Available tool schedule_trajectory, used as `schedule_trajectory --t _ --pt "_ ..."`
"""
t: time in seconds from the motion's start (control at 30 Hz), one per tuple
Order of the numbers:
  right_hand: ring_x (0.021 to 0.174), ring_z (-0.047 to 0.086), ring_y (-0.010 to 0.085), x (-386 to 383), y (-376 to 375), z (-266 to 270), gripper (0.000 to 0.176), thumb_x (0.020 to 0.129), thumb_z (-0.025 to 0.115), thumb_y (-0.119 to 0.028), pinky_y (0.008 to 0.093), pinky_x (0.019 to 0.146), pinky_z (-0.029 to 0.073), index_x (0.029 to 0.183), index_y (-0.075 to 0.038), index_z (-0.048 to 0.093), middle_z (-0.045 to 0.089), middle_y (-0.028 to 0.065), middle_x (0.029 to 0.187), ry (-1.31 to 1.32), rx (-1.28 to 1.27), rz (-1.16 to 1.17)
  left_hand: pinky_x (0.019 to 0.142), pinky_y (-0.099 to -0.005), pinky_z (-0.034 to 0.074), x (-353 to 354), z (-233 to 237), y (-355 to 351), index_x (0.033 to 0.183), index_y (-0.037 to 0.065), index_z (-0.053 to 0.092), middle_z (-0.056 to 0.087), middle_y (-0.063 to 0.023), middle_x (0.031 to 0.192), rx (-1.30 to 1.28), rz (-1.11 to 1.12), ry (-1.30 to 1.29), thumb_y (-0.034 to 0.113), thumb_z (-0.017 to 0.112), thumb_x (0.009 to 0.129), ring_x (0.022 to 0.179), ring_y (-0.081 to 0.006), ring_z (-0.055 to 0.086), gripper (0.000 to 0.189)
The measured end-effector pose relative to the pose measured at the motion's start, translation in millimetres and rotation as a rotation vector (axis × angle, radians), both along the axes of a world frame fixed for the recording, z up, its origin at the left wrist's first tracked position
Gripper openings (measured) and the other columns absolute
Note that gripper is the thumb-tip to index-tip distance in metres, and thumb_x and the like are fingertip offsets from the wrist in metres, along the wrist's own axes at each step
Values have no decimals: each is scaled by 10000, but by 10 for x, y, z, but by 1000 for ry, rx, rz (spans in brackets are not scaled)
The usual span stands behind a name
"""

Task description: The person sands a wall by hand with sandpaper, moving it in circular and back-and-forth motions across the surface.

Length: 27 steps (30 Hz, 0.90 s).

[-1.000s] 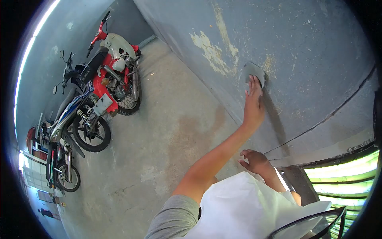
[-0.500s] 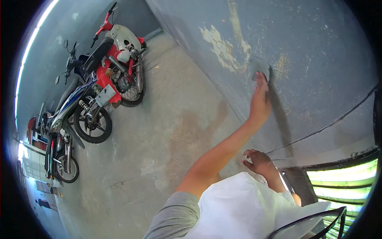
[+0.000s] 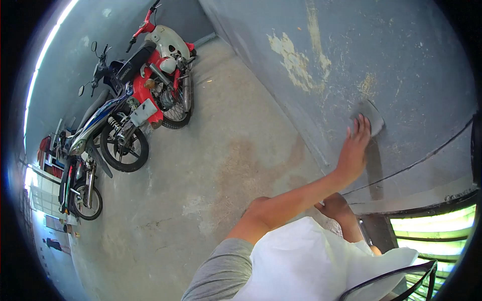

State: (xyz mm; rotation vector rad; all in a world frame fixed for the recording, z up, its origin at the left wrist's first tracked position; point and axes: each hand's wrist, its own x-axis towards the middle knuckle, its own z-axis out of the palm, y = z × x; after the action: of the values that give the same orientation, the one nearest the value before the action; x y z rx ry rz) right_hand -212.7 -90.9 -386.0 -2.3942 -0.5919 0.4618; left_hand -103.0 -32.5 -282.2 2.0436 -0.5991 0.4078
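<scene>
My left hand (image 3: 354, 150) reaches up to the grey wall, its fingers pressing a thin grey sheet (image 3: 372, 118) flat against the surface. A shadow falls on the wall below the sheet. Pale patches of worn paint (image 3: 296, 62) mark the wall to the upper left of this hand. My right hand (image 3: 335, 206) is low, close to the white cloth (image 3: 301, 261) at my front, and partly covered by my left forearm. Its visible thumb or finger is extended, and I see nothing held in it.
Several motorbikes, among them a red one (image 3: 143, 93), stand on the concrete floor (image 3: 201, 165) at the left. A long crack (image 3: 427, 150) crosses the wall. Slatted openings (image 3: 434, 228) let in light at the lower right. Black-rimmed glasses (image 3: 427, 271) show at the bottom right.
My left hand has slid the grey sheet right and down along the wall. My right hand is now more hidden behind the left forearm. The view has shifted slightly.
</scene>
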Motion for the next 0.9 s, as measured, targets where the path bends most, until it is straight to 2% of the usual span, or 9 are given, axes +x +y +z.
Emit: schedule_trajectory --t 0.1,0.17,0.27,0.37,0.43,0.5,0.7,0.77,0.9 --pt "1110 648 397 -30 -8 -61 418 896 720 -299 471 934 514 1222 -49 644 705 187 1158 -314 74 63 1240 -578 178 -100 4 -20 1605 5 212 179 -244 1673 48 -28 -82 -120 535 806 1544 -436 183 871" --pt "1149 637 384 -35 36 65 461 878 736 -304 461 961 501 1245 -44 633 694 195 1186 -29 -92 -47 1243 -577 173 -47 -25 8 1597 0 234 181 -233 1676 140 -25 -176 -82 548 826 1548 -427 182 837" --pt "1319 530 368 -12 48 135 598 874 752 -323 455 1112 407 1370 -46 567 607 203 1368 25 -162 12 1248 -576 146 -89 -89 -28 1592 2 252 178 -217 1682 227 -64 -284 -39 556 857 1556 -418 162 797" --pt "1327 522 376 -4 26 -27 623 875 751 -342 459 1114 405 1379 -33 552 590 208 1391 38 -83 33 1251 -578 118 -101 -215 -132 1599 10 237 164 -211 1687 178 -79 -314 -13 554 884 1563 -418 135 783" --pt "1328 521 377 -14 -5 -127 626 876 749 -346 458 1115 405 1379 -28 552 588 210 1394 -4 -92 41 1251 -581 112 -98 -177 -147 1603 11 225 155 -210 1690 145 -65 -337 6 557 901 1564 -418 125 777" --pt "1330 520 378 -8 -26 -186 629 878 747 -350 458 1116 405 1379 -24 551 586 213 1396 -43 -97 54 1247 -588 115 -96 -117 -147 1613 9 196 114 -203 1700 -80 -42 -143 47 543 955 1569 -405 108 745" --pt "1267 576 373 -11 44 117 592 899 717 -351 463 1071 445 1377 -37 562 629 220 1332 -37 -144 43 1246 -595 78 -26 -33 -95 1629 23 149 90 -226 1698 31 -19 -122 -62 533 880 1568 -420 93 846" --pt "1191 626 378 7 79 314 543 911 700 -363 472 1004 494 1337 -46 590 661 217 1275 189 -178 -16 1241 -607 81 118 64 3 1627 21 150 89 -221 1699 -22 17 -80 -45 532 892 1567 -424 89 831" --pt "1113 660 375 -25 26 240 482 921 685 -370 478 944 526 1272 -46 619 687 198 1210 107 -104 -5 1231 -626 91 89 51 -26 1623 20 166 94 -215 1699 14 32 -93 -42 528 899 1562 -436 91 812"
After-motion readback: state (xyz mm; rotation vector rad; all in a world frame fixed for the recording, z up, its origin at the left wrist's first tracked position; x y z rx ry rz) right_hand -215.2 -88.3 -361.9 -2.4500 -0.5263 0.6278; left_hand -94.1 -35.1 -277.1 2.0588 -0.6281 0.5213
